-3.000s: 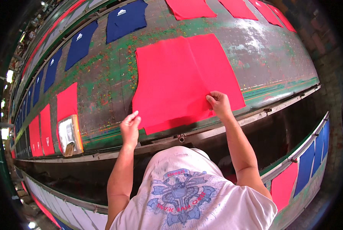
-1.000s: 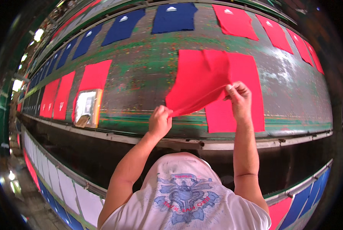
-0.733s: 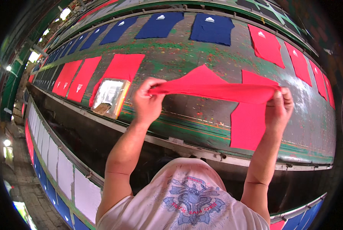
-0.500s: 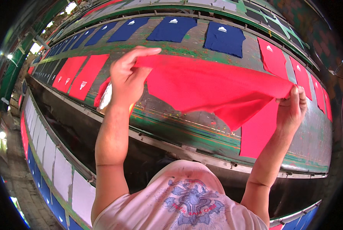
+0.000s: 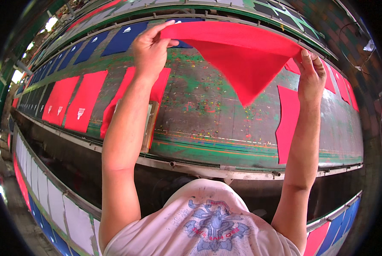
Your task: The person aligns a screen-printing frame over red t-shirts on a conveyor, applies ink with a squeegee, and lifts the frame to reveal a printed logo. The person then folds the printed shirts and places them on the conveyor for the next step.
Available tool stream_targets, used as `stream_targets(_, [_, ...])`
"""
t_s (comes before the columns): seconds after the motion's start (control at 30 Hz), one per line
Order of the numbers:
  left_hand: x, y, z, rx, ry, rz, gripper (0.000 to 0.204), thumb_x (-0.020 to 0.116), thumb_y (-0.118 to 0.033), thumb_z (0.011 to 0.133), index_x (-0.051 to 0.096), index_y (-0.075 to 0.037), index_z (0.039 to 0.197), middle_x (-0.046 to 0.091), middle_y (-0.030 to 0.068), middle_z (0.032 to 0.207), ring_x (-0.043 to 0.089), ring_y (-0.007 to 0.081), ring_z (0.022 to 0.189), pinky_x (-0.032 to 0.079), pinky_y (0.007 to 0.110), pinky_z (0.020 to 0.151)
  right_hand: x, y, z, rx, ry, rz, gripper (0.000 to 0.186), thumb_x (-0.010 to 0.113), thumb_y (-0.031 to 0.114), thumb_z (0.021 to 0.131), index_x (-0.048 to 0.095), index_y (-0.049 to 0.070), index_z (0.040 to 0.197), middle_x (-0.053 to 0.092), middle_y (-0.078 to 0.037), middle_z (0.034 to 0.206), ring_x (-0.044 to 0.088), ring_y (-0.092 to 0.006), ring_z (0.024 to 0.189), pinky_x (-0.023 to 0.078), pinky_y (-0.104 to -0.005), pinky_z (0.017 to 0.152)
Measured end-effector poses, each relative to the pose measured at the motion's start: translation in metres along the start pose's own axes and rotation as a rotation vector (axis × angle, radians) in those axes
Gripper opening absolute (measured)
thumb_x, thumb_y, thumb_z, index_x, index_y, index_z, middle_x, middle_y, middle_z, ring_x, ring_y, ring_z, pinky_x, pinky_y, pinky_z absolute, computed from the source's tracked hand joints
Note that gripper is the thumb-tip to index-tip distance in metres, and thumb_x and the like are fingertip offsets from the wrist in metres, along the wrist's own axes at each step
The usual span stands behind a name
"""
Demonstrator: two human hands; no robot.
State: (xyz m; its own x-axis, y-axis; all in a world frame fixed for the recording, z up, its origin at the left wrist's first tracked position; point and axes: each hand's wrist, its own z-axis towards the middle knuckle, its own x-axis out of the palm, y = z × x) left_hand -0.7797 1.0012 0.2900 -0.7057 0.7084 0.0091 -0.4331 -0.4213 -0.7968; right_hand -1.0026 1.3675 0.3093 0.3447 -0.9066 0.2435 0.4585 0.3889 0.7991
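My left hand (image 5: 153, 50) pinches the left end of a red fabric piece (image 5: 242, 59), raised above the long paint-spattered table (image 5: 216, 121). My right hand (image 5: 309, 72) grips its right end, a little lower. The upper edge is stretched between my hands and a triangular flap hangs toward me. Another red piece (image 5: 285, 123) lies flat on the table, partly behind my right forearm. A wood-edged screen frame (image 5: 150, 128) rests on red cloth (image 5: 160, 87) at the near left, mostly hidden by my left forearm.
Printed red pieces (image 5: 85, 100) and dark pieces line the table's left. Blue pieces (image 5: 120, 38) run along its far side, red ones (image 5: 340, 85) at right. A metal rail (image 5: 191, 170) borders the near edge; another rack with white pieces (image 5: 67, 215) runs behind me at lower left.
The upper red piece has been lifted off the one on the table and raised toward the far side. Both hands have moved up and apart, stretching its edge.
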Motion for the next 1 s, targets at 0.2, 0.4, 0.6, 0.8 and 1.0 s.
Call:
stream_targets(0.2, [-0.037,0.054,-0.067,-0.215,-0.006,-0.053,0.041,0.058,-0.004,0.101,0.079,-0.003,0.135,0.081,0.0087,0.123,0.073,0.0136,0.097,0.061,0.033,0.088,-0.004,-0.042,-0.078,0.290,-0.028,-0.009,0.013,0.082,0.012,0.102,0.076,0.012,0.090,0.076,0.002,0.093,0.070,-0.0102,0.088,0.059,-0.0320,0.085])
stream_targets(0.4, [-0.045,0.140,-0.183,-0.755,-0.179,-0.284,0.051,0.068,-0.049,0.108,0.082,-0.001,0.121,0.079,0.0067,0.116,0.068,0.0124,0.101,0.056,0.032,0.087,-0.036,-0.121,-0.197,0.719,-0.175,0.106,0.023,0.085,0.011,0.098,0.068,0.016,0.083,0.070,0.003,0.085,0.066,-0.0105,0.076,0.061,-0.0349,0.075])
stream_targets(0.6, [-0.046,0.163,-0.278,-0.791,-0.003,0.060,0.027,0.081,0.002,0.097,0.081,0.001,0.124,0.081,0.0032,0.103,0.070,0.0073,0.089,0.057,0.025,0.084,-0.070,-0.146,-0.284,0.942,-0.282,0.080,0.011,0.080,0.003,0.099,0.075,0.012,0.096,0.077,0.000,0.093,0.073,-0.0118,0.079,0.063,-0.0316,0.072])
stream_targets(0.8, [-0.054,0.152,-0.306,-0.821,0.163,0.247,0.035,0.081,0.005,0.095,0.080,0.002,0.129,0.068,-0.0049,0.083,0.054,0.0020,0.071,0.048,0.023,0.067,-0.102,-0.152,-0.312,0.779,-0.071,-0.175,0.024,0.076,-0.005,0.099,0.083,0.003,0.120,0.081,-0.003,0.104,0.073,-0.0099,0.083,0.060,-0.0264,0.073])
stream_targets(1.0, [-0.050,0.139,-0.321,-0.818,0.286,0.320,0.040,0.079,0.008,0.093,0.077,0.004,0.133,0.071,-0.0019,0.103,0.055,0.0022,0.071,0.048,0.023,0.065,-0.120,-0.134,-0.319,0.730,-0.002,-0.387,0.014,0.078,-0.003,0.099,0.086,0.000,0.111,0.077,0.001,0.091,0.066,-0.0080,0.082,0.054,-0.0253,0.074])
